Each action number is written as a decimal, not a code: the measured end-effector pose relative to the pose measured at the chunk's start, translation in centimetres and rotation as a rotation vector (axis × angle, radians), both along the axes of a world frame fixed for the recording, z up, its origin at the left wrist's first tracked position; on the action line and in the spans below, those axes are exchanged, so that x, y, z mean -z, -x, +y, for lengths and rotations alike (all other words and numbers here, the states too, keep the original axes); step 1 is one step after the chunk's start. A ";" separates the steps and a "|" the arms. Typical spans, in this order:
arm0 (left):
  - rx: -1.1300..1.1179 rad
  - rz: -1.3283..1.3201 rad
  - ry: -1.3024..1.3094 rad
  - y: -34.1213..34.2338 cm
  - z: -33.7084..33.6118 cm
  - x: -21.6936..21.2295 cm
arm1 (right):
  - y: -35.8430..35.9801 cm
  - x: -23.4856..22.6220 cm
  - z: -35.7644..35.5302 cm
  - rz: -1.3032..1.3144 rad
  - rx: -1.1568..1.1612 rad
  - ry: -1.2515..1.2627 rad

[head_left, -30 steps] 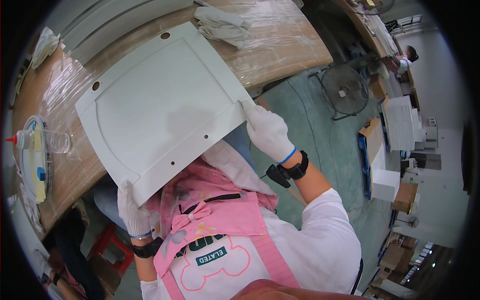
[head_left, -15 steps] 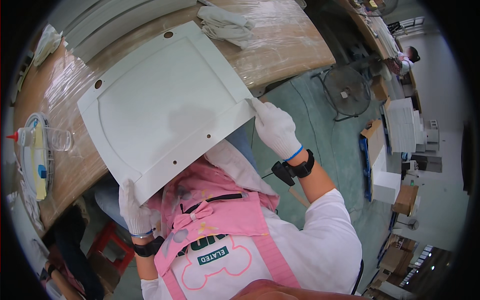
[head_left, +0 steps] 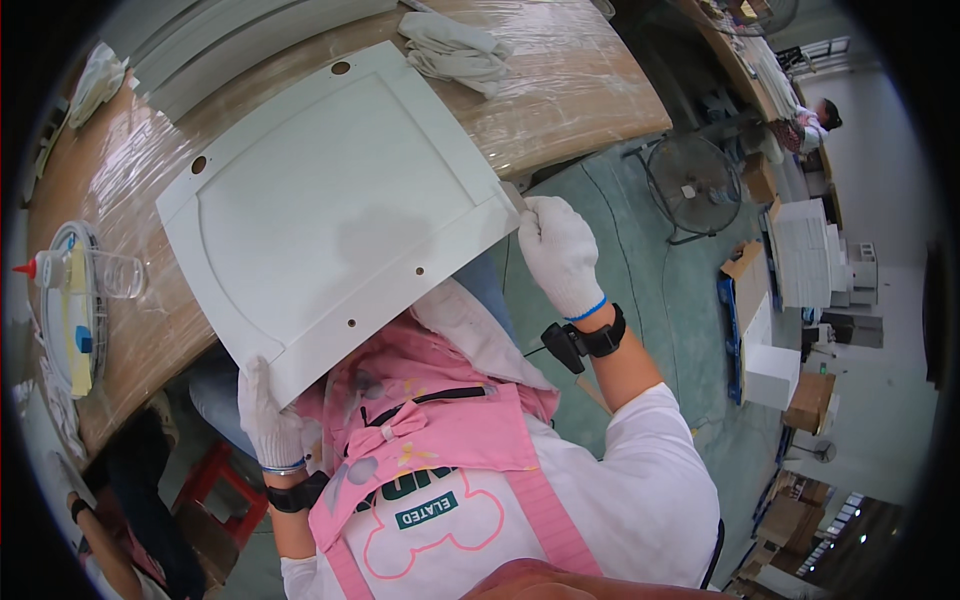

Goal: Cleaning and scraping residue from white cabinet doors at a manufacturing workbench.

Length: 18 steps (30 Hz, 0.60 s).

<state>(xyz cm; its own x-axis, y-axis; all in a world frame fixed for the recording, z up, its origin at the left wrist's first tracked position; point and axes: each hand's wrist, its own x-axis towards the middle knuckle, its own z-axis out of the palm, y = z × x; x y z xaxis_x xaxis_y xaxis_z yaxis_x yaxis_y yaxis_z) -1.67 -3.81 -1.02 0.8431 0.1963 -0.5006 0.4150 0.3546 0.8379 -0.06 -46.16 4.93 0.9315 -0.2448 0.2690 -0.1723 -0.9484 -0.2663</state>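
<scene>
My L hand (head_left: 268, 425) clamped on wht panel (head_left: 310, 220) corner; R hand (head_left: 560, 255) curled at edge (grip unclear). Prob. stiff; hold edges.

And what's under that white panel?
The white panel extends over the table, whose plastic-wrapped top shows beyond it; past its near edge, you see blue trousers and a pink apron. Whatever lies directly beneath is covered, so can't be seen.

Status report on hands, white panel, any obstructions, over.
Left hand gripping white panel at near corner. Right hand curled by right corner, contact unclear. Panel partly over table. Bunched cloth beside far corner.
</scene>
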 end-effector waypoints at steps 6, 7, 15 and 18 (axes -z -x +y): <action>0.081 -0.085 -0.119 0.5 0.5 0.9 | 0.6 -0.3 1.8 0.027 0.059 -0.224; 0.157 -0.177 -0.242 0.6 0.4 0.9 | 0.9 -0.3 2.4 0.035 0.020 -0.136; 0.454 -0.601 -1.002 1.0 0.8 1.2 | 2.3 0.5 4.5 0.209 -0.124 0.101; 0.471 -0.650 -1.053 0.7 0.2 0.1 | 2.0 1.6 3.3 0.118 -0.015 0.200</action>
<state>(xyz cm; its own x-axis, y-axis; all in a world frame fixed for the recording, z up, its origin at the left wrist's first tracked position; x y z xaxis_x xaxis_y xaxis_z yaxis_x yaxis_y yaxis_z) -2.41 -3.59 -1.15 0.9640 -0.1365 0.2283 -0.2611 -0.6498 0.7139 -2.03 -42.87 3.29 0.9626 -0.1828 0.2000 -0.1761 -0.9830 -0.0512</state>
